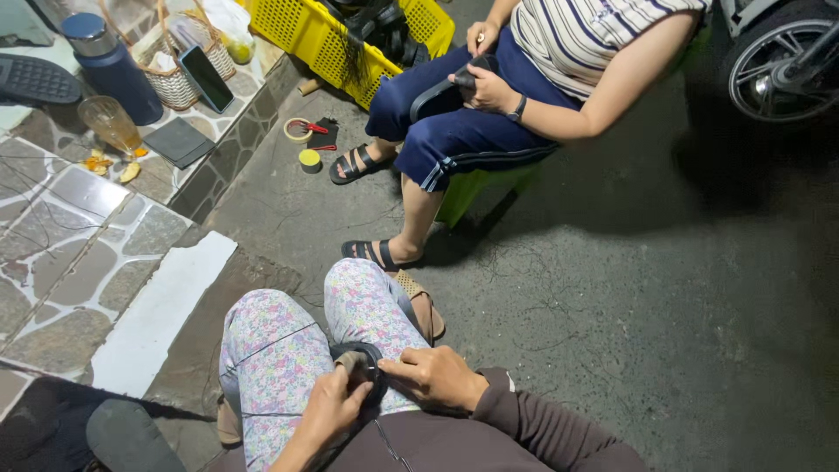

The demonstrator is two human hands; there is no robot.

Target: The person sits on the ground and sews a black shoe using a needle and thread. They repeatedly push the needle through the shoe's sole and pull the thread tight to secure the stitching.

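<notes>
I sit with my knees in floral trousers (pixel 288 350). On my lap lies a small dark round pad (pixel 363 367) with a thin black thread trailing from it. My left hand (pixel 330 406) pinches the pad's near edge. My right hand (pixel 437 376) rests on its right side, with the fingers pressing it against my thigh. Opposite me another person in a striped top sits on a green stool (pixel 481 188); that person's hands (pixel 489 87) hold a dark curved piece on blue trousers.
A stone-tiled ledge (pixel 79 253) at the left carries a blue flask (pixel 109 65), a glass (pixel 109 122), a phone in a woven basket (pixel 188 65) and a dark wallet (pixel 179 140). A yellow crate (pixel 301 31), tape rolls (pixel 301 144) and a motorbike wheel (pixel 782 57) stand on the concrete.
</notes>
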